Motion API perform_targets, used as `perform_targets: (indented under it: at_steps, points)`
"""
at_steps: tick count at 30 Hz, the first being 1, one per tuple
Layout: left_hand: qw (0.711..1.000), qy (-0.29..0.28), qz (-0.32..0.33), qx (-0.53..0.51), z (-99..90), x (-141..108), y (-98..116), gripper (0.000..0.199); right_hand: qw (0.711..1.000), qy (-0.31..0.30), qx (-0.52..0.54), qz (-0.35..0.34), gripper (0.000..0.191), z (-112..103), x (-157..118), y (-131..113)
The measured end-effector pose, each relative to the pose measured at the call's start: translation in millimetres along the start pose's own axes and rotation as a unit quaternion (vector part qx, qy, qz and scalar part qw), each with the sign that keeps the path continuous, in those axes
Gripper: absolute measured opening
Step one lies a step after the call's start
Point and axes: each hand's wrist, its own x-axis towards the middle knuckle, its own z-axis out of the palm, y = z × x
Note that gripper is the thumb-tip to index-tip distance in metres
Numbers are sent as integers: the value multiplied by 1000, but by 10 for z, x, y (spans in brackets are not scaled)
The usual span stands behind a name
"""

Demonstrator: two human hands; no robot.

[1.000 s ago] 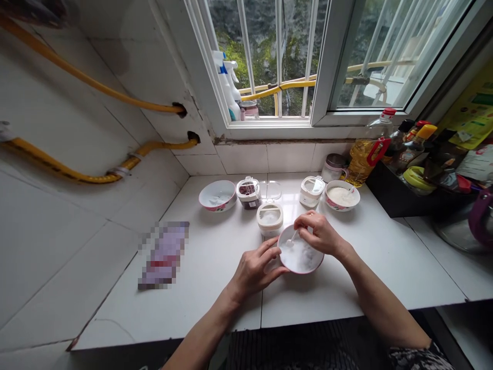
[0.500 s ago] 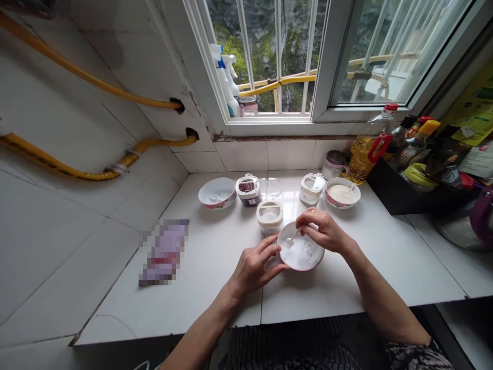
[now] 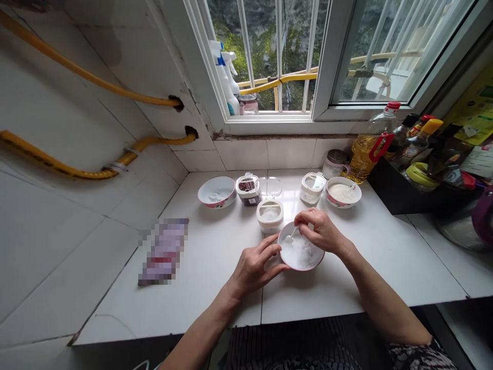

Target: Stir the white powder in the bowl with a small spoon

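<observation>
A bowl [image 3: 310,267] of white granular stuff stands on the counter in front of me. My left hand [image 3: 257,264] grips its left rim, thumb on the near side and fingers on the far side. In my right hand [image 3: 316,228] a small white spoon [image 3: 291,234] is pinched, its scoop down at the white grains near the bowl's left side. Just behind the bowl is a small lidded container [image 3: 270,216], lid up, with white contents. A second container [image 3: 248,190] holds dark red bits, and a third container [image 3: 311,188] stands farther right.
At the back left sits a bowl [image 3: 216,193] with something white in it; a bowl [image 3: 343,193] of pale powder is at the back right. Beyond it are a glass mug [image 3: 335,164], an oil bottle [image 3: 363,154] and a black rack [image 3: 400,190]. A blurred purple packet [image 3: 165,252] lies left.
My right hand and the spoon have shifted slightly left inside the bowl. My left hand keeps its hold on the rim.
</observation>
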Motion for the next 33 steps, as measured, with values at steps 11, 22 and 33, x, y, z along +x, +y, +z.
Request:
perform_targets:
  at_steps: [11, 22, 33]
  points:
    - [1000, -1, -5, 7, 3, -16, -11, 27, 999, 10, 0, 39, 20, 22, 6, -8]
    - [1000, -6, -2, 11, -2, -16, -18, 27, 998, 7, 33, 55, 18, 57, -6, -63]
    - [1000, -5, -2, 7, 2, -21, -18, 26, 978, 32, 139, 153, 15, 1, 12, -49]
